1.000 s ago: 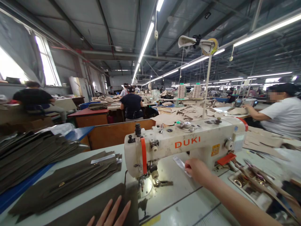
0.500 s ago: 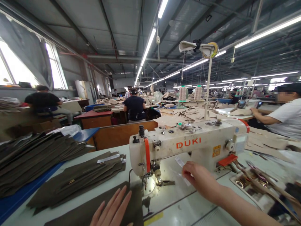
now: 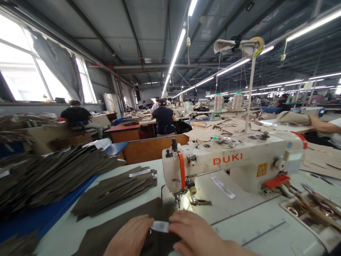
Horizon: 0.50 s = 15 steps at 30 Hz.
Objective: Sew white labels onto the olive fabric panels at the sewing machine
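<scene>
A short white label [image 3: 160,226] is stretched between my two hands, just in front of the sewing machine [image 3: 198,160]. My left hand [image 3: 130,235] has its fingers closed at the label's left end. The right end is pinched by my right hand [image 3: 195,231]. Under both hands lies a dark olive fabric panel [image 3: 99,227], its far edge close to the presser foot. A small metal piece shows by my left fingertips. More white labels [image 3: 223,186] lie on the machine bed, under the arm.
To the left is a stack of olive panels [image 3: 113,192] with a white strip on top. A larger pile [image 3: 61,174] rests on a blue surface [image 3: 53,220]. At right stands a tray [image 3: 306,220] with scissors and metal rings. Other people work further off.
My right hand has come left from the labels on the machine bed, bringing one label to the panel. My left hand, earlier flat with fingers spread, has closed at the label. The view has turned left.
</scene>
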Tool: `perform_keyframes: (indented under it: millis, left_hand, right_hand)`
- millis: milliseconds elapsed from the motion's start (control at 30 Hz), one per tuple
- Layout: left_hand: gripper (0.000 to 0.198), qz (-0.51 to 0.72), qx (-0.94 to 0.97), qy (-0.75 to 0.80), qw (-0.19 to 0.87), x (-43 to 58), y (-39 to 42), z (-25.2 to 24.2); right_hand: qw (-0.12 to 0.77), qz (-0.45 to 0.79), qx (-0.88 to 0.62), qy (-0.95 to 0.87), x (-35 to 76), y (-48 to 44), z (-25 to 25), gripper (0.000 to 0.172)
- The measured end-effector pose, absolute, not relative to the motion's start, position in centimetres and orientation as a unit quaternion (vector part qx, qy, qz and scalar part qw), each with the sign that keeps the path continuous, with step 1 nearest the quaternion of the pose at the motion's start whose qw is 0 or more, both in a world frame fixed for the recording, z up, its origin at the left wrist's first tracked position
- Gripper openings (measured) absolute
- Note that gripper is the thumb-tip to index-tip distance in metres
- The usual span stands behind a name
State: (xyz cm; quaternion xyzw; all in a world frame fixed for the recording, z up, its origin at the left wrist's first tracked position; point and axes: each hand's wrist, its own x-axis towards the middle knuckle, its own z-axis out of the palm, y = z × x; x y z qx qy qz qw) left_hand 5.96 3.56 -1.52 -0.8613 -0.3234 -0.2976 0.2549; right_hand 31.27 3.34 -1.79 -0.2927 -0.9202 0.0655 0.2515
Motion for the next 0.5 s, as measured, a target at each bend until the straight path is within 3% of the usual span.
perform_keyframes:
  millis: [133,233,500]
  left_hand:
    - [0.033,-0.242,-0.876,-0.324,0.263,5.7,4.8,-3.1]
    - [0.031,-0.212,-0.896,-0.308,0.242,6.6,5.7,-3.3]
    - [0.024,-0.171,-0.929,-0.299,0.133,10.4,5.1,-2.0]
  right_hand:
    - [0.173,-0.032,-0.210,-0.962,31.3,3.5,-4.5,0.040]
    - [0.182,-0.070,-0.208,-0.959,31.4,3.4,-5.0,0.046]
    - [0.223,-0.139,-0.202,-0.943,31.2,3.5,-5.6,0.043]
